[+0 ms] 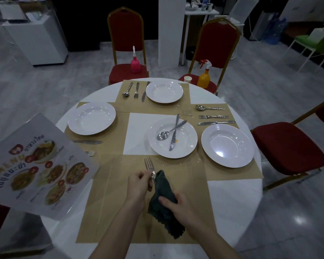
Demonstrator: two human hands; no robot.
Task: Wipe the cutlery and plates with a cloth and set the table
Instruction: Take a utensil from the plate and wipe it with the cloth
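My left hand (138, 182) pinches a fork (149, 166) by its neck, tines pointing away over the near placemat (120, 202). My right hand (178, 206) grips a dark grey cloth (165, 208) wrapped around the fork's handle. Just beyond stands a white plate (183, 146) with a spoon (164, 134) and a knife (174, 133) crossed in it and a small yellow speck. Three other white plates sit at the left (91, 117), far (164, 91) and right (227, 145) places, each with cutlery laid beside it.
A menu card (37, 165) leans at the table's left edge. Red chairs ring the round white table (232, 202); one holds a pink bottle (135, 62), another an orange spray bottle (204, 76) and a paper cup (187, 79). Crumbs dot the mats.
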